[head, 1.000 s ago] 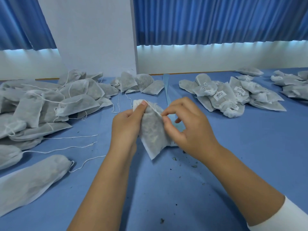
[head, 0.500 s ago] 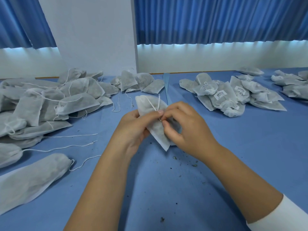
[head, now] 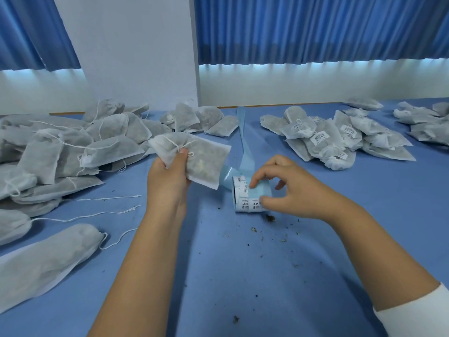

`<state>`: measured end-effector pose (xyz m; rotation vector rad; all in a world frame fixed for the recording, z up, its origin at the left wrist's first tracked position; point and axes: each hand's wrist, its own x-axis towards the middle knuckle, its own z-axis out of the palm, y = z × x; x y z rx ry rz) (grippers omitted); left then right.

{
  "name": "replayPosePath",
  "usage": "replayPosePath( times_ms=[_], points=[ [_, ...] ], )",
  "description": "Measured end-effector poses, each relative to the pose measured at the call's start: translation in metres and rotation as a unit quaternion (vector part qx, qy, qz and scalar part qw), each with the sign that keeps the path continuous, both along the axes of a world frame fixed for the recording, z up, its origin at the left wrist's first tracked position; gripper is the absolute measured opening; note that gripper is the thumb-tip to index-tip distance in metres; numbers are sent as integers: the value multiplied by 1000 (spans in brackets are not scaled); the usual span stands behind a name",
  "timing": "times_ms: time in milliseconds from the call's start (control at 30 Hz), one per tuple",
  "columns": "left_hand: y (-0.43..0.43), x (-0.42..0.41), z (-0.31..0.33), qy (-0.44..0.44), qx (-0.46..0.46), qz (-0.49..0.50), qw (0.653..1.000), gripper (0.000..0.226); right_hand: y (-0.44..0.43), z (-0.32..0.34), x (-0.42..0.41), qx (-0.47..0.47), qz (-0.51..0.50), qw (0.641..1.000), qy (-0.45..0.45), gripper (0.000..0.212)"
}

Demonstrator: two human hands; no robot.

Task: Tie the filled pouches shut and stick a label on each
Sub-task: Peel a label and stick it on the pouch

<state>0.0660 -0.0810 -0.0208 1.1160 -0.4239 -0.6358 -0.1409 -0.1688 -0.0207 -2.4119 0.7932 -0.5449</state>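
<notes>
Left hand grips a tied pouch by its neck while right hand pinches the label roll on a blue table.

Shows a flat table covered in smooth blue cloth, carrying a big heap of grey-white mesh drawstring pouches at left, a smaller cluster of pouches at far centre, a pile of barcode-labelled pouches at right, a roll of white printed labels on pale blue backing near the middle, and scattered dark crumbs.

Print on label roll illegible
</notes>
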Motion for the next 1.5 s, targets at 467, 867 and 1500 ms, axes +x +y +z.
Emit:
replayPosePath(
  times_ms=[467,867,1500],
  points=[
    [-14,-20,-8,-109,81,-80,987,36,-3,-28,17,-41,11,999,-31,47],
    [-25,-19,-21,-118,118,-137,976,42,-4,-30,19,-54,-15,994,-91,20],
    [-32,-10,-25,-167,148,-83,971,35,10,-14,19,-250,-73,963,-68,6]
  ],
)
